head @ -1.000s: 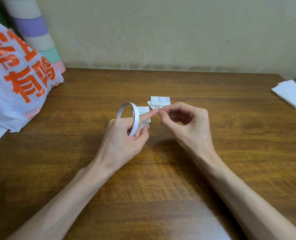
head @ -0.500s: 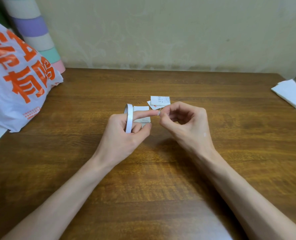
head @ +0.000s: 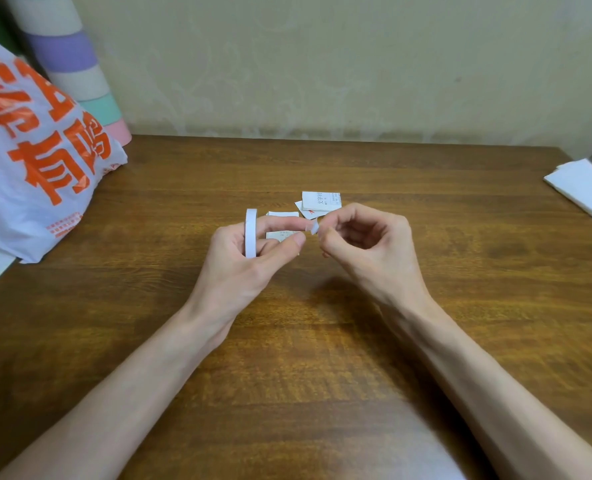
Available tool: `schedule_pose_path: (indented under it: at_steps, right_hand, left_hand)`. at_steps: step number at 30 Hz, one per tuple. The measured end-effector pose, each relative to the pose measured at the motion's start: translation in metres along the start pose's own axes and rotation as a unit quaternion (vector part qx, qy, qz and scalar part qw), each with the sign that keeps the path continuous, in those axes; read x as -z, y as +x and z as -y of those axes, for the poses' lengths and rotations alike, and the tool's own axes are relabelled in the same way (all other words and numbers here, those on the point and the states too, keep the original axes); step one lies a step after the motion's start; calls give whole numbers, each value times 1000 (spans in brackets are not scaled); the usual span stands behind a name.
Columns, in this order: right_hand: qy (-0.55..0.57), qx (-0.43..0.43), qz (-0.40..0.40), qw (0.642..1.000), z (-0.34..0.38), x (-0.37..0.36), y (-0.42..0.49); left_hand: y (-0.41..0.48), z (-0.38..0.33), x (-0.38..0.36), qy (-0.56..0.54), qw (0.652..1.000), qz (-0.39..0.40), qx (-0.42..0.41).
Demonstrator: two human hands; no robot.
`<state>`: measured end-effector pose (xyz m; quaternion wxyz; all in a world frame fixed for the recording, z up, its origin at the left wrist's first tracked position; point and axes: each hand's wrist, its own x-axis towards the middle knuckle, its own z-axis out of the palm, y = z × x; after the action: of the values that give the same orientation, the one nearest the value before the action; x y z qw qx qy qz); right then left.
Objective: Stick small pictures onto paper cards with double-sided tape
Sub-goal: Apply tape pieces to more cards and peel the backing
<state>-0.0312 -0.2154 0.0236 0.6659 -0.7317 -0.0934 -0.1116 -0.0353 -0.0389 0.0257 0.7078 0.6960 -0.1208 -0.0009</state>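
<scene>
Currently left hand [head: 239,265] grips the tape roll [head: 251,233] edge-on over the middle of the counter [head: 322,358], index finger stretched toward the right hand [head: 367,244], which pinches a small white tape tab [head: 313,229] at its fingertips. Small pictures [head: 320,201] lie just behind, toward the far edge; one paper card [head: 282,215] sits partly hidden behind the left fingers. Tape looks near weightless, floppy and tacky, likely to curl onto itself: hold it by the very end, keep it taut. Paper bits probably skid, so pin an edge.
</scene>
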Motion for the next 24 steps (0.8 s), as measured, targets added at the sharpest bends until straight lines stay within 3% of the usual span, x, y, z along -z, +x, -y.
schedule_pose_path:
  at_steps: [7,14,24]
  right_hand:
    - [-4,0,-8,1000,-1,0,1]
    - [-65,57,-23,996,-6,-1,-1]
    - [-169,17,-61,984,-28,17,15]
  left_hand:
    - [0,0,0,3,1000,-12,5]
    - [0,0,2,25,1000,-6,4]
    - [5,9,4,44,998,-45,26]
